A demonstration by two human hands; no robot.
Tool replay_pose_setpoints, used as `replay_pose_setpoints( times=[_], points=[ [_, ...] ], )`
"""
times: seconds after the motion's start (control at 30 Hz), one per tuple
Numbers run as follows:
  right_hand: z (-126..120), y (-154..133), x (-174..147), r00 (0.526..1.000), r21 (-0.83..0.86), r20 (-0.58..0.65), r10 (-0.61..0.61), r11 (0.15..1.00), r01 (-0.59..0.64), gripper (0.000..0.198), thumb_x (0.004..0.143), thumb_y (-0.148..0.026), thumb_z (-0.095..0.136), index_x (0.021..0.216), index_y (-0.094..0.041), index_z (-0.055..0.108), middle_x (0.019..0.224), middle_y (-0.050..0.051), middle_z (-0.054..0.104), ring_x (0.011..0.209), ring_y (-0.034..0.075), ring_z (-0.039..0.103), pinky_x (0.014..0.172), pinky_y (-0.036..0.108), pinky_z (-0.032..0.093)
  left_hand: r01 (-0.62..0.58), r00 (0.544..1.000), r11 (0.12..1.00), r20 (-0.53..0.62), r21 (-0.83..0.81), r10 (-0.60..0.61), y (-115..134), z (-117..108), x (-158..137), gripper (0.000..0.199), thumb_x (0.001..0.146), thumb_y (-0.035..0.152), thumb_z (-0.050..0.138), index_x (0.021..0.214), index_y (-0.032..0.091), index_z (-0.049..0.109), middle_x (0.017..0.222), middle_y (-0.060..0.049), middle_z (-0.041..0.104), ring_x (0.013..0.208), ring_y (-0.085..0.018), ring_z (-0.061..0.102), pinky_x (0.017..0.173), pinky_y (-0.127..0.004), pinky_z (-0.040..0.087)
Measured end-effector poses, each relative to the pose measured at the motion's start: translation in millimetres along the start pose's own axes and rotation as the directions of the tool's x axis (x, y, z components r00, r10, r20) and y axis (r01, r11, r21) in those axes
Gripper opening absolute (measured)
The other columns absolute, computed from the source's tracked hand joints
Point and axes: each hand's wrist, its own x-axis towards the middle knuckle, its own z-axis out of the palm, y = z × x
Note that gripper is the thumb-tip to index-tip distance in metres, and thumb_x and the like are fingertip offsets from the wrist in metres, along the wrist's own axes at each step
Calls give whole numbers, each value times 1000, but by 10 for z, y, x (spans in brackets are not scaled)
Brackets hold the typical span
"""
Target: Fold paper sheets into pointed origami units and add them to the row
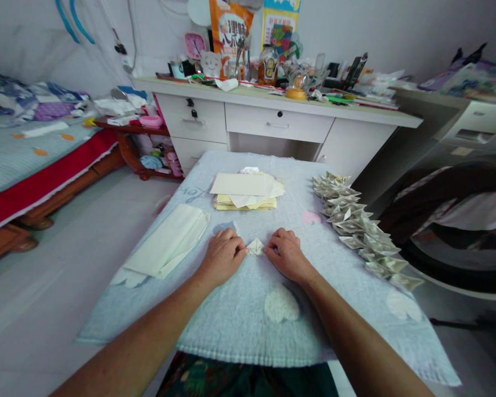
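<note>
A small folded paper piece (255,246), pale with a triangular top, lies on the cloth-covered table between my hands. My left hand (226,251) pinches its left corner between thumb and fingers. At the opposite corner my right hand (286,252) pinches it too, fingers curled. Beyond my hands sits a stack of yellowish and cream paper sheets (244,201), with a loose pale sheet on top. To the left lies a folded pile of pale green paper (165,242). Several pointed folded paper pieces (357,226) stand in a long row along the right side.
A light blue patterned cloth (231,336) covers the table. Behind it stands a white desk (279,118) crowded with jars, packets and small items. A bed (45,160) is at the left, and a front-loading washing machine (471,138) stands close on the right.
</note>
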Motion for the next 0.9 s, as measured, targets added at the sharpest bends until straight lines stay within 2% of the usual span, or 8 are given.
replay_pose_setpoints(
  times=[0.17,0.53,0.73,0.9],
  points=[
    [27,-3,10,1000,-45,-4,17,999,-17,21,85,-31,64,69,-18,64,88,6,54,88,21,45,72,32,29,19,1000,999,5,35,-19,21,-14,-9,17,83,30,59,72,19,64,87,-5,57,88,-21,52,78,-36,39],
    [48,-22,10,1000,-102,-15,17,995,-18,19,86,-30,62,72,-17,65,90,7,56,88,21,45,72,33,29,55,997,977,43,207,-65,115,-27,-15,23,90,31,48,79,18,65,93,-8,58,91,-25,51,77,-39,38],
    [24,-70,15,996,-173,37,81,982,-74,21,88,-33,57,77,-17,66,96,7,56,94,22,45,75,33,30,107,991,956,45,274,-123,181,-27,-11,20,89,33,50,81,19,63,99,-8,58,97,-26,49,79,-38,38],
    [4,-106,6,995,-207,50,85,976,-73,22,90,-35,54,79,-18,65,98,8,56,95,22,45,76,33,30,105,992,954,33,281,-119,163,1,-21,19,89,32,50,82,19,62,99,-9,57,98,-26,49,79,-38,37]
  ],
)
